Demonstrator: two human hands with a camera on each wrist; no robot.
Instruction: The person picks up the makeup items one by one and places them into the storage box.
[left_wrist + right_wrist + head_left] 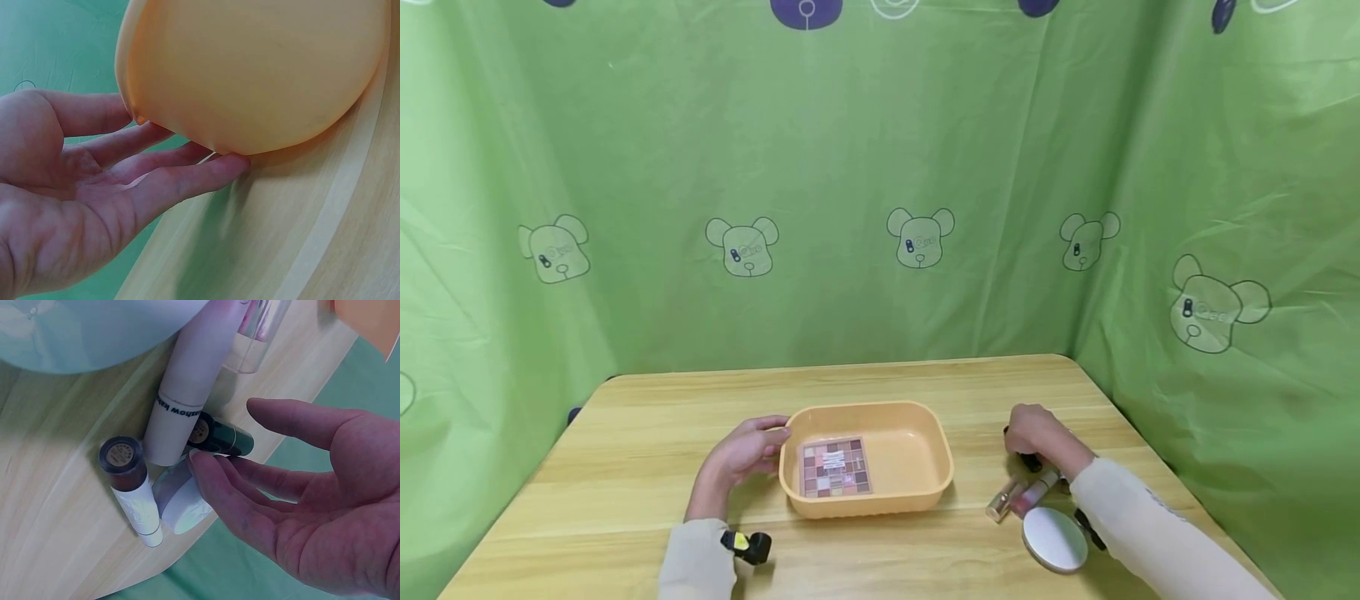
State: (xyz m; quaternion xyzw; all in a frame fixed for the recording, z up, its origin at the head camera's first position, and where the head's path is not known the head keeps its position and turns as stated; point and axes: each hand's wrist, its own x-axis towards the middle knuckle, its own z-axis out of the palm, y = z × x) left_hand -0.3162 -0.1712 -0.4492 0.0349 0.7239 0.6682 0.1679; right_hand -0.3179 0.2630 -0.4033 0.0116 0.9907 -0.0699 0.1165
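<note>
My left hand touches the left side of the orange plastic tray, fingertips at its rim and wall. Inside the tray, on the left, lies an eyeshadow palette with many small colored squares. My right hand reaches down over several cosmetics to the right of the tray. In the right wrist view its thumb stands apart from the fingers, whose tips are right at a short dark tube and a rounded white item. A pale pink tube and a dark-capped white tube lie beside them.
A round silvery-white compact lies nearest the right forearm. A small gold-ended clear tube lies between the compact and the tray. Green curtains with bear prints hang behind and beside the wooden table.
</note>
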